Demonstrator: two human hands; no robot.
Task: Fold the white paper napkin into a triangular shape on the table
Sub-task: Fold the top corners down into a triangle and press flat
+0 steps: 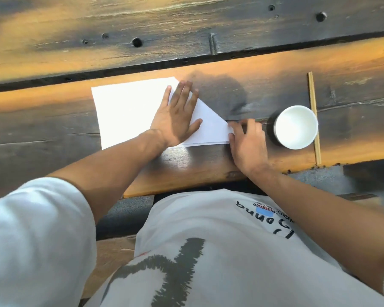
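Note:
The white paper napkin (129,111) lies flat on the dark wooden table (208,165). Its far right corner is folded over, so a slanted edge runs from the top middle down to a point at the right. My left hand (177,116) rests flat on the folded part, fingers spread and pressing down. My right hand (246,142) touches the right tip of the napkin with thumb and fingertips, pinning that corner against the table.
A white bowl (296,127) stands just right of my right hand. A pair of wooden chopsticks (314,116) lies behind and beside it, pointing away from me. The table's near edge runs just below my wrists.

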